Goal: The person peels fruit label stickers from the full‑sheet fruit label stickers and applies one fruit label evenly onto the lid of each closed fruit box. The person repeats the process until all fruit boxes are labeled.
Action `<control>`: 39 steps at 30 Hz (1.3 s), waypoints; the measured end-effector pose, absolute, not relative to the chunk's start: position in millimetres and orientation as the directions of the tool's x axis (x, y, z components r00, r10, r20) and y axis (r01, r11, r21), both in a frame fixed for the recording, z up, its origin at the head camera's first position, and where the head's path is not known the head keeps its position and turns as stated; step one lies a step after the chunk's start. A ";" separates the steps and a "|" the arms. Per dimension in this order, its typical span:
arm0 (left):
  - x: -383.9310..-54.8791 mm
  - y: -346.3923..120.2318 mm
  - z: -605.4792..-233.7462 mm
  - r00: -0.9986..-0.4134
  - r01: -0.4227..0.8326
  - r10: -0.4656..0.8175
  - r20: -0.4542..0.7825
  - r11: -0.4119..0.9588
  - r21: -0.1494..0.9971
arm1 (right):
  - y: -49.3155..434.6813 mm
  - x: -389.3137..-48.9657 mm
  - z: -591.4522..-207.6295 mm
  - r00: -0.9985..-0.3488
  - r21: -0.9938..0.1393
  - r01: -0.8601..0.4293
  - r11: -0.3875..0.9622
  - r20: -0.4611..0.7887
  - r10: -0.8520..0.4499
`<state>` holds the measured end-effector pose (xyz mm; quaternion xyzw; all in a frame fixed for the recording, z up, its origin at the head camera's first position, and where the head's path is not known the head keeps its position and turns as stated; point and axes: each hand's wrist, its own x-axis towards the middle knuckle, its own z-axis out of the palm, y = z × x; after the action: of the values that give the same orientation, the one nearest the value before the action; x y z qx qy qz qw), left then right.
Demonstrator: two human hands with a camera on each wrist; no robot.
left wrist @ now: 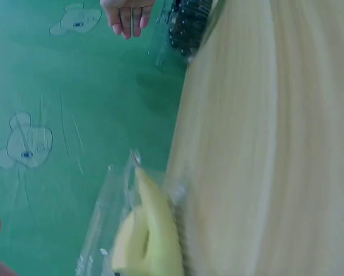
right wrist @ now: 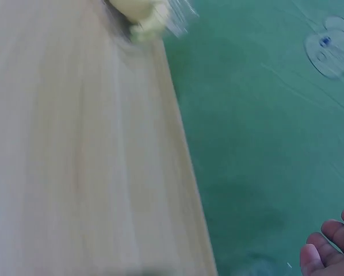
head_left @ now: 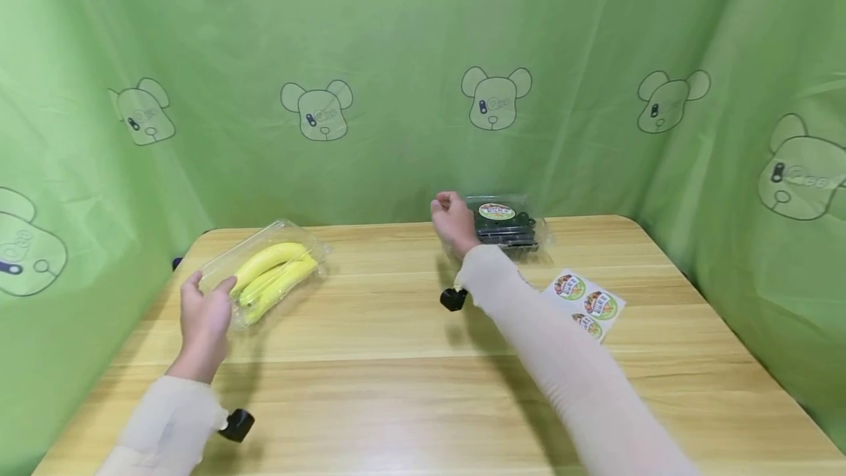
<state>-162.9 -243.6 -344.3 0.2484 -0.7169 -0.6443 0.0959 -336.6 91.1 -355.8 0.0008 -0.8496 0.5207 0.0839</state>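
Note:
Yellow bananas (head_left: 280, 270) lie inside a clear plastic box (head_left: 283, 226) at the left of the table. My left hand (head_left: 206, 318) is at the box's near left corner, thumb and fingers spread; whether it touches the plastic I cannot tell. Farther right, a second clear box (head_left: 543, 237) holds dark round fruit (head_left: 522, 222) and bears an oval sticker (head_left: 497, 211) on its lid. Just left of that box hovers my right hand (head_left: 454, 225), fingers loosely bent and holding nothing. The right wrist view shows its fingertips (right wrist: 327, 253) at the lower right.
A white sheet of round fruit stickers (head_left: 588, 305) lies on the wooden table (head_left: 396, 388), partly behind my right sleeve. Green curtain (head_left: 410, 35) printed with bear heads surrounds the table at the back and sides. A small black camera (head_left: 452, 300) hangs at the right wrist.

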 end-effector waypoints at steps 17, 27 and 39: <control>-163.2 -261.1 -364.1 -0.895 -0.292 -0.272 -0.354 -0.242 0.925 | 23.3 -323.2 -393.0 -0.996 -0.934 -0.034 0.355 0.005 -0.084; -171.5 -261.1 -376.2 -0.891 -0.309 -0.284 -0.353 -0.191 0.932 | 10.7 -316.6 -401.6 -0.989 -0.946 0.011 0.323 -0.058 -0.134; -177.1 -264.2 -382.4 -0.865 -0.277 -0.370 -0.338 -0.207 0.938 | 7.2 -314.9 -405.2 -0.983 -0.941 0.000 0.338 -0.061 -0.171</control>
<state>-177.1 -264.2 -382.4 0.2576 -0.6287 -0.7330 0.0317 -314.9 7.2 -405.2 0.0525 -0.8145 0.5729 -0.0745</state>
